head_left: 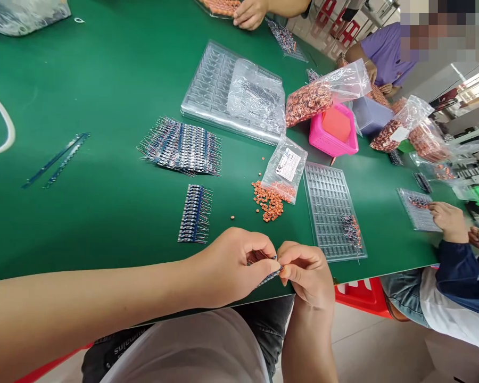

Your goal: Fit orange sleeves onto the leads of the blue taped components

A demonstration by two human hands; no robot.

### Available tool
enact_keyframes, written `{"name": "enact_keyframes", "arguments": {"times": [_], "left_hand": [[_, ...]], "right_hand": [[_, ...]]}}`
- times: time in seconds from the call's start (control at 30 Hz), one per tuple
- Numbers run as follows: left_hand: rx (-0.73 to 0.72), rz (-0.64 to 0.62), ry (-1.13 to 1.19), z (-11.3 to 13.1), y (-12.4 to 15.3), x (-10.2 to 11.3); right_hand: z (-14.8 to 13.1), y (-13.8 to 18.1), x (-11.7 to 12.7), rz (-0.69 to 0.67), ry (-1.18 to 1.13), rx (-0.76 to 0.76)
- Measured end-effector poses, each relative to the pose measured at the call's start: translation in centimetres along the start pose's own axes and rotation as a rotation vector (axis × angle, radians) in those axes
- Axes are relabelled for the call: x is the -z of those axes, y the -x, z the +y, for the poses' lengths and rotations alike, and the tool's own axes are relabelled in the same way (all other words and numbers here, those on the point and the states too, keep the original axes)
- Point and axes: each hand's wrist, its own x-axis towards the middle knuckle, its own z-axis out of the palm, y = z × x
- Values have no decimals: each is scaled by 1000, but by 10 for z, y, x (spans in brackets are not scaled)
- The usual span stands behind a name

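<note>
My left hand (233,266) and my right hand (307,274) meet at the near edge of the green table (104,80). Both are closed in a pinch on a small strip of blue taped components (269,276) held between them. What looks like a tiny orange ring shows at my right fingertips. A short strip of blue components (194,214) lies just beyond my left hand. A loose heap of orange rings (268,201) spills from a small clear bag (285,169). A clear moulded tray (332,210) with a few components in it sits to the right.
A large fan of blue component strips (181,147) lies mid-table, behind it a big clear tray (211,85) with a bag on top. A pink basket (335,130) and bags of orange rings (319,96) stand at right. Other people's hands (447,218) work nearby.
</note>
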Motion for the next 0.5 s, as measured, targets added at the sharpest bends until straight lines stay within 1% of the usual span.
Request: {"name": "enact_keyframes", "arguments": {"times": [0.17,0.27,0.5], "left_hand": [[30,50,-35,2,-1,-1],[34,77,-17,4,0,-3],[53,116,11,4,3,-5]], "right_hand": [[3,0,-5,83,-31,65],[7,2,-7,120,-19,103],[13,7,-5,124,-35,163]]}}
